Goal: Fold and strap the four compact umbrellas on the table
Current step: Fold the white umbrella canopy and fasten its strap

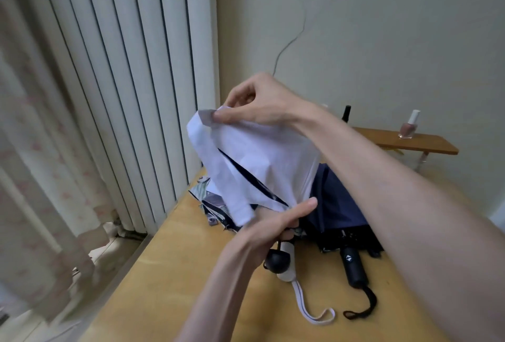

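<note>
Two hands on one umbrella here. My right hand [252, 104] is up high, thumb and fingers pinching the top edge of the white umbrella [262, 166], its canopy loose and lifted above the table [177, 273]. My left hand [276, 221] is wrapped round the gathered cloth low down, just above the white handle [287, 268], whose single white strap loop [314, 311] trails onto the table.

Counting the rest: one navy umbrella [341, 205] lying unfolded on the table to the right, black handle [354, 268] towards me; one patterned umbrella [210, 199] behind the white one. That's three. A round black knob [277, 261] sits beside the white handle; whose it is, I cannot tell.

Two nail-polish bottles on the wooden shelf [426, 145]: one pink [407, 128], one black-capped [347, 113].
</note>
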A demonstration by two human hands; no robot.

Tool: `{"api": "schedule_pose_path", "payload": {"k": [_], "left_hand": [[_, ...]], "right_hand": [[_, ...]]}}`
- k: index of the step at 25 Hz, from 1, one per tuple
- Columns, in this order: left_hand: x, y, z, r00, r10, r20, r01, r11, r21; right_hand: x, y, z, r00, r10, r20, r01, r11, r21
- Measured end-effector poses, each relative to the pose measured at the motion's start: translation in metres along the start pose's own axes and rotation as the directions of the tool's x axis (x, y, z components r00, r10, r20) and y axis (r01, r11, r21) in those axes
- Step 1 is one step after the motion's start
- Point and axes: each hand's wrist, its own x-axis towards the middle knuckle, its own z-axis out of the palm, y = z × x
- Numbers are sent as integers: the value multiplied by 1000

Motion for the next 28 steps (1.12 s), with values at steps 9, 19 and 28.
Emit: {"api": "schedule_pose_path", "payload": {"k": [9, 19, 28], "left_hand": [[-1, 9, 16, 998, 53, 25, -46, 974, -221], [-2, -5, 13, 999, -14, -43, 13, 999, -34], [-2, 2, 16, 995, -15, -103, 4, 993, -114]], "right_hand": [[31, 37, 34, 997, 63, 37, -38, 884, -466], [7, 26, -3, 990, -14, 138, 0, 994, 106], [9, 15, 23, 962, -24, 273, 28, 1000, -13]]}}
